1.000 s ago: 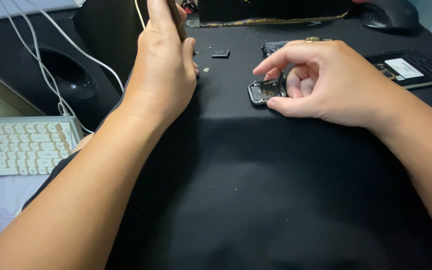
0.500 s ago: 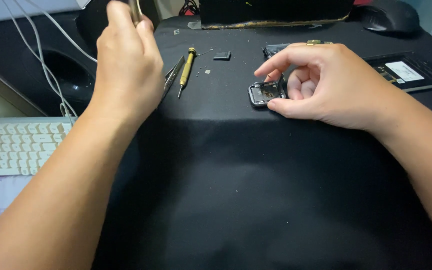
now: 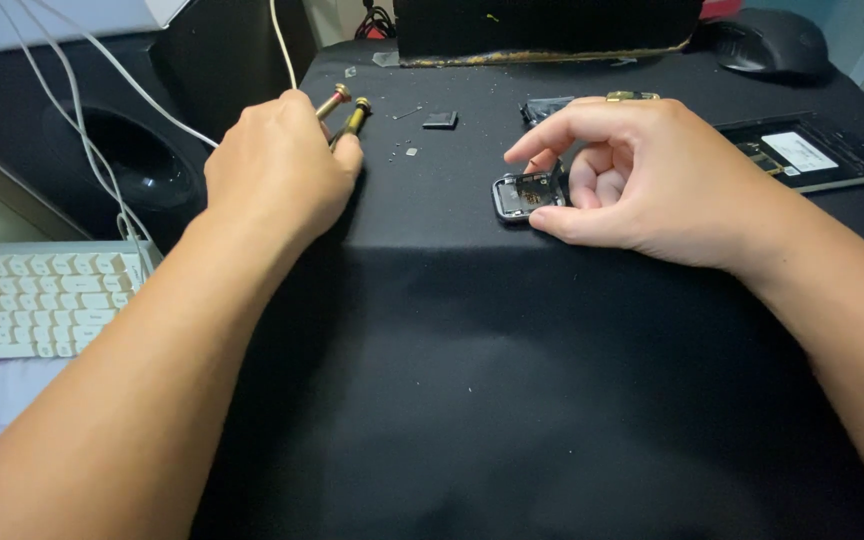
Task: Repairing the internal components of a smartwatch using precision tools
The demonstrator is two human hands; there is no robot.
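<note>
Left hand curled over two brass screwdrivers far left, right hand pinching small open device at its left fingertips, black mat

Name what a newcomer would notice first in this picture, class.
The right hand pins a small opened gadget mid-mat. Far left, the left hand closes on two brass-tipped screwdrivers. A dismantled phone lies at the right edge.
</note>
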